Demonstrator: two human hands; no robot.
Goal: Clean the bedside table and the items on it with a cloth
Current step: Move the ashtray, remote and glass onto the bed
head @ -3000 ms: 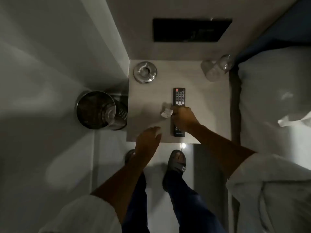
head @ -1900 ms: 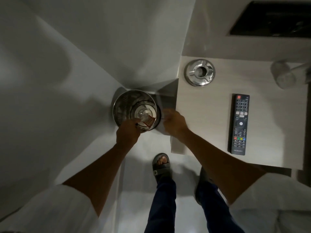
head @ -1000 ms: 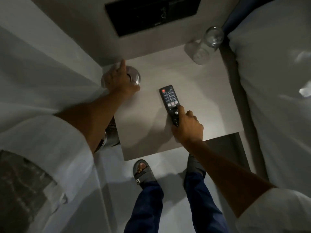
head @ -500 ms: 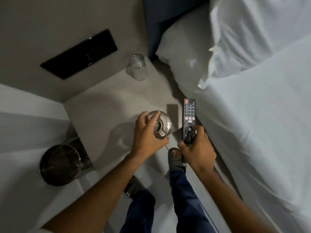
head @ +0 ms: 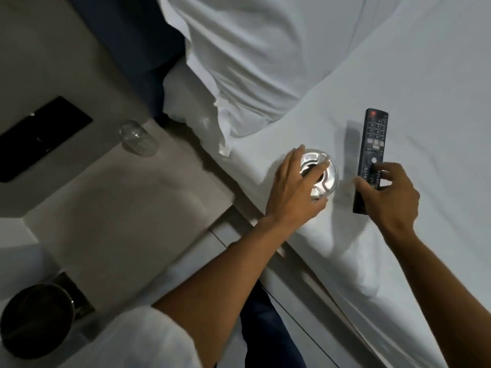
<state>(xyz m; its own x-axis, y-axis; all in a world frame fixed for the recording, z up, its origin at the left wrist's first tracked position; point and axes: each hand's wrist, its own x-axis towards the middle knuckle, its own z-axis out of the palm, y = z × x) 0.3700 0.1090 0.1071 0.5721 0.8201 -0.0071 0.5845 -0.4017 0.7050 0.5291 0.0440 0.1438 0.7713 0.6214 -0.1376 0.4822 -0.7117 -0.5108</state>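
Bed sheet [head: 398,248], white, fills the right. Bedside table [head: 119,208] lies left of it, a clear glass [head: 139,139] at its far edge. Black remote [head: 370,155] sits over the sheet, right hand [head: 389,200] clamped on its near end. Metal ashtray [head: 322,173] beside it, left hand [head: 295,192] gripping from above.

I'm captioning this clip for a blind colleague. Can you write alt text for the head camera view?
Seen from above, the left hand grips a metal ashtray and the right hand a black remote, both over the white bed sheet. Left of the bed, the bedside table holds only an overturned glass, with a metal bin on the floor.
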